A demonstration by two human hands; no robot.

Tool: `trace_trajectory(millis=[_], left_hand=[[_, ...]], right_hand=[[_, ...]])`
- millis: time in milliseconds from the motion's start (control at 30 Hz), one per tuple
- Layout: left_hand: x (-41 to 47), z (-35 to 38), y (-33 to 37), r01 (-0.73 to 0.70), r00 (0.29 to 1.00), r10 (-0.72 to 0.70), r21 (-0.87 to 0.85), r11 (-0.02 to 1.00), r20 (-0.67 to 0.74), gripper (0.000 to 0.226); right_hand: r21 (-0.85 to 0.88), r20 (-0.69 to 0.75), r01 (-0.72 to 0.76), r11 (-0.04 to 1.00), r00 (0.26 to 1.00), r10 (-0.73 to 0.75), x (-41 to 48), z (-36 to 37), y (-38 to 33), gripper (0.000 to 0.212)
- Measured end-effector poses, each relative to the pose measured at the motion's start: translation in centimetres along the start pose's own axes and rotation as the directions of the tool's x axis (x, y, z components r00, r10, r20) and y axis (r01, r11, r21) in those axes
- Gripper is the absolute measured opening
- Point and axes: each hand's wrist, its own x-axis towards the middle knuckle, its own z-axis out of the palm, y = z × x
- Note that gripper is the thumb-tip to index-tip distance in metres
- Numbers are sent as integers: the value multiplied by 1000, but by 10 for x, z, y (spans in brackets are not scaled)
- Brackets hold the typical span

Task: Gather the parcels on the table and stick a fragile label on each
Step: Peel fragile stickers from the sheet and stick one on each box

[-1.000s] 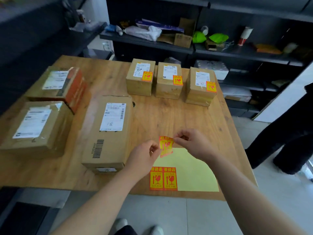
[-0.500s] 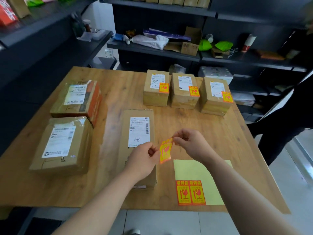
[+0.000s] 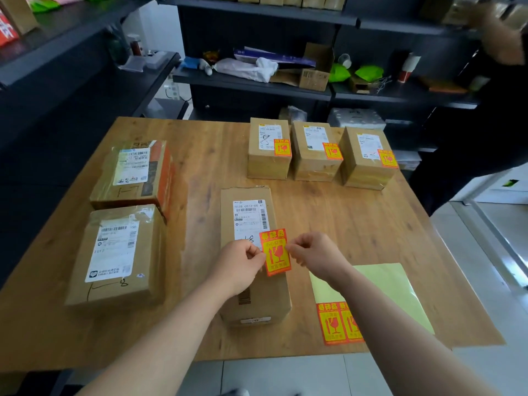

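A red and yellow fragile label point(image 3: 275, 252) hangs just over the long cardboard parcel point(image 3: 251, 284) in the middle of the table. My left hand point(image 3: 240, 267) pinches its left edge and my right hand point(image 3: 317, 255) pinches its right edge. The label overlaps the lower right corner of that parcel's white shipping slip. Three small parcels point(image 3: 317, 151) at the back each carry a fragile label. Two bigger parcels point(image 3: 120, 224) on the left show no fragile label on top. The yellow backing sheet point(image 3: 383, 287) with two remaining labels point(image 3: 338, 322) lies at the front right.
The wooden table point(image 3: 357, 224) has its front edge close to me. Dark shelves point(image 3: 257, 81) with clutter run behind and to the left. A person in dark clothes point(image 3: 485, 124) stands at the table's far right corner, reaching up to a shelf.
Both hands carried the label left and away from the backing sheet, to over the long parcel. The camera view tilted up and shifted.
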Motion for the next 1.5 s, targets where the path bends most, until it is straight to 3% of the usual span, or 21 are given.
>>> trace_trajectory(millis=[200,433,833,1500], left_hand=[[8,-2,-3,79,995,-62,226,971,-82,30],[13,-5,1,113,992,-85,355,928,-93,40],[27,-5,3,188,982,-189,333,924,-28,30],[27,-5,3,170,984,-176,349,922,-16,28]], right_hand=[[18,-46,-149,989,988,150,6,20,-2,29],[-46,-68,-190,981,980,186,17,28,-2,28],[-106,-57,-256,961,966,251,27,23,-4,30],[-120,-72,-270,955,962,263,28,23,-1,25]])
